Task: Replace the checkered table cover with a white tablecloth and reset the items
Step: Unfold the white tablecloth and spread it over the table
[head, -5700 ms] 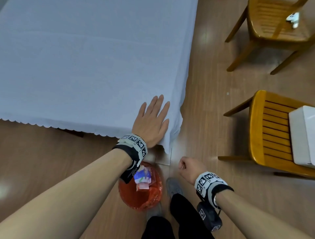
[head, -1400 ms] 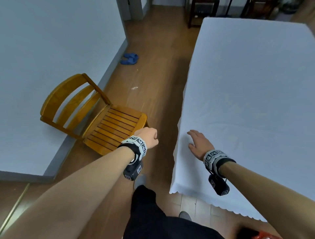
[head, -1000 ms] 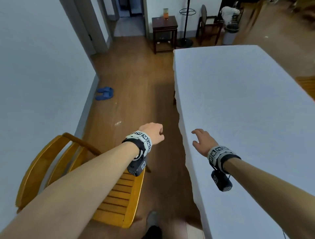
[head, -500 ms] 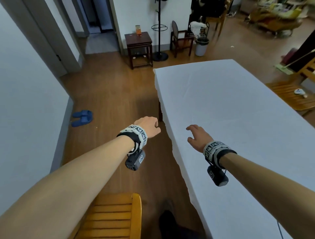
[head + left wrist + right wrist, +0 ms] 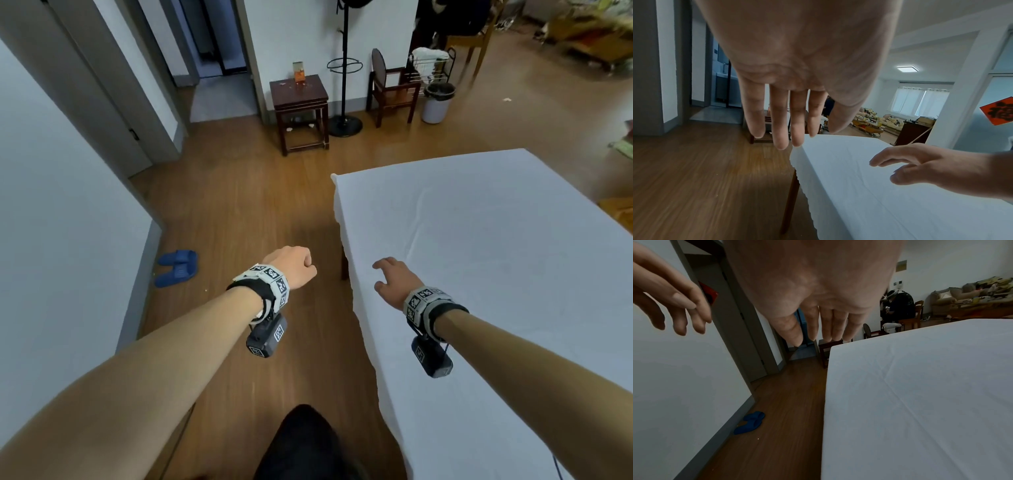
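Blue slippers point(image 5: 178, 268) lie by the wall at far left. Left hand point(image 5: 294, 270) hangs over bare floor w/ fingers loose, holding nothing. Right hand point(image 5: 394, 282) hovers relaxed, empty, above the white tablecloth point(image 5: 496, 274) spread over the table.

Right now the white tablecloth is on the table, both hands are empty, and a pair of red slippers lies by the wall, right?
Nearly. The slippers are blue, as the head view shows. The white tablecloth covers the table, and the left hand and right hand hold nothing.
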The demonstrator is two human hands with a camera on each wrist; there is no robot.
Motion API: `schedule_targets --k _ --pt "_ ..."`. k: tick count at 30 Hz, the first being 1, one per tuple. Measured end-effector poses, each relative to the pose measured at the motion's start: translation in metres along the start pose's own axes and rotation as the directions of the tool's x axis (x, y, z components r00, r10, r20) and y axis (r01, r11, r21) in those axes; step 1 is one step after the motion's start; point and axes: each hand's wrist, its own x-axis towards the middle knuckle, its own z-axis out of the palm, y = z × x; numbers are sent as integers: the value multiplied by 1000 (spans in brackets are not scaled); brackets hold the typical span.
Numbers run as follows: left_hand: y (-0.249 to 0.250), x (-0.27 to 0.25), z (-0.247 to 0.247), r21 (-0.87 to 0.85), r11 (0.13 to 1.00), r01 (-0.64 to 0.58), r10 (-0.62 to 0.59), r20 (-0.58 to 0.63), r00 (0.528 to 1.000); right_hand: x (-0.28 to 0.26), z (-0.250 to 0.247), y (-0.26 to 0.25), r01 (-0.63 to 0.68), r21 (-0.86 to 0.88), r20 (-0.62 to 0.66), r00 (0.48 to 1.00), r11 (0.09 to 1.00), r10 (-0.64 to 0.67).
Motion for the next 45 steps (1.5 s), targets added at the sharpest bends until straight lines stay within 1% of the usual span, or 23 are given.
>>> schedule_targets --k 4,8,11,15,18,23,28,30,33,35,38,40,43,45 --pt "-22 79 -9 9 1000 -18 17 54 998 71 -2 -3 -26 13 -6 1000 1000 26" --pt "-44 178 -28 3 997 -79 79 84 993 153 -15 -10 -86 43 -59 994 995 89" --pt "-59 250 -45 -2 990 -139 138 124 983 209 -26 -17 -172 81 -89 980 982 179" --pt "-70 330 -65 -27 981 -192 193 189 963 263 -41 -27 -275 133 -83 954 952 287" --pt "-73 377 -70 -39 976 -212 216 226 950 295 -46 -25 -323 166 -87 936 932 341" --pt "-68 447 -58 -90 974 -208 225 289 931 348 -40 -9 -394 205 -69 907 896 415" --pt "-65 520 -44 -169 975 -144 190 294 937 413 -27 15 -391 266 -87 900 881 426" --pt "-65 547 -38 -203 973 -106 164 296 941 433 -18 20 -391 289 -99 896 874 434" --pt "-65 587 -25 -237 968 -83 152 292 944 458 -5 26 -381 287 -141 891 879 432" --pt "-65 612 -15 -264 962 -64 145 302 942 470 2 28 -397 293 -177 872 870 457" --pt "-60 650 5 -301 952 -62 162 322 933 485 15 31 -429 297 -263 822 853 505" --pt "-52 674 15 -328 942 -67 190 357 914 493 22 32 -445 276 -310 798 852 517" --pt "-40 706 29 -384 922 -58 240 444 863 504 27 28 -487 270 -349 755 831 555" --pt "-34 722 34 -444 894 -58 287 468 836 509 28 24 -507 288 -363 727 812 583"
